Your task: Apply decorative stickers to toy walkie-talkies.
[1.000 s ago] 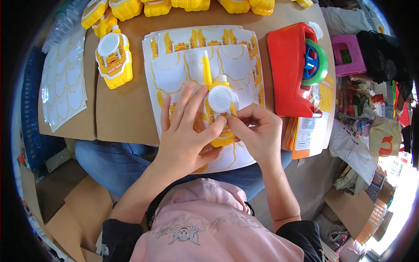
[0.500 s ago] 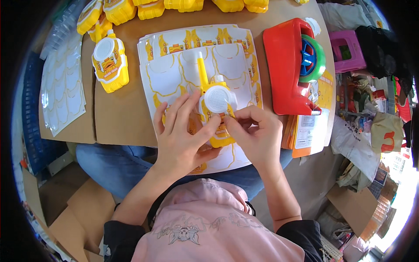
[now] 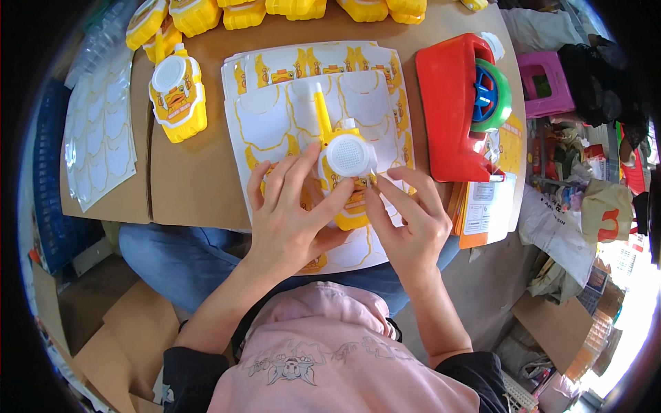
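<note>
Head view: yellow toy walkie-talkie (image 3: 344,172), round white speaker, upright antenna.

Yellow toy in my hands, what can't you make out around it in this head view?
- Lower half of the yellow toy: covered by the left hand and right hand.
- Sticker sheet under the hands: its middle is hidden.
- Yellow toys along the top: cut off by the edge.
- Clutter on the right: too small and bent to tell.

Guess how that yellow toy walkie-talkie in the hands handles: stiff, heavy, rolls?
The yellow toy walkie-talkie looks like hollow moulded plastic, so probably stiff and light. Its flat, boxy body likely won't roll. The thin antenna may flex or snap. Left hand and right hand grip it easily.
</note>
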Tool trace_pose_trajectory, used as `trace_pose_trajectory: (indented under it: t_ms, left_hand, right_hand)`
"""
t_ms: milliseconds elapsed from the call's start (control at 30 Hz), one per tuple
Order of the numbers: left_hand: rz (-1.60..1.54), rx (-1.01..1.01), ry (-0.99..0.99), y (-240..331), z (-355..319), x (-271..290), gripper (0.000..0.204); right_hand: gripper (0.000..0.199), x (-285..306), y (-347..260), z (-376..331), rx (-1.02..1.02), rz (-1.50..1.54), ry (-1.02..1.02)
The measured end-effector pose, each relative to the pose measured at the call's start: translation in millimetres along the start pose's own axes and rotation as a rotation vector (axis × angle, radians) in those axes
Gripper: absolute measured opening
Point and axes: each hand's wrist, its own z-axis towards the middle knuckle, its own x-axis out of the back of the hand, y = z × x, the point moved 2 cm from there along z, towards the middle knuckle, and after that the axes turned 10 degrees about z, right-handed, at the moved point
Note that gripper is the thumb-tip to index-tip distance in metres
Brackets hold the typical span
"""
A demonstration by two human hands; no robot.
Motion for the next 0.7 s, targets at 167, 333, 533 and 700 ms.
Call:
trace_pose_trajectory:
  t_ms: [167,333,533,700]
  left_hand:
    - [-0.007,0.000,0.010,-0.6,-1.1,0.0,0.068]
    - [-0.010,0.008,0.019,-1.3,-1.6,0.0,0.068]
    - [-0.017,-0.011,0.026,-1.0,0.3,-1.1,0.070]
    - [-0.028,-0.051,0.030,-6.1,-2.3,-4.0,0.075]
  right_hand:
    - [0.058,8.0,18.2,3.4,-0.234,0.194,0.044]
    - [0.063,1.7,8.0,16.7,-0.500,0.609,-0.238]
    - [0.048,-12.7,36.5,26.2,-0.474,0.681,-0.278]
    - [0.034,-11.8,39.6,43.9,-0.662,0.821,-0.355]
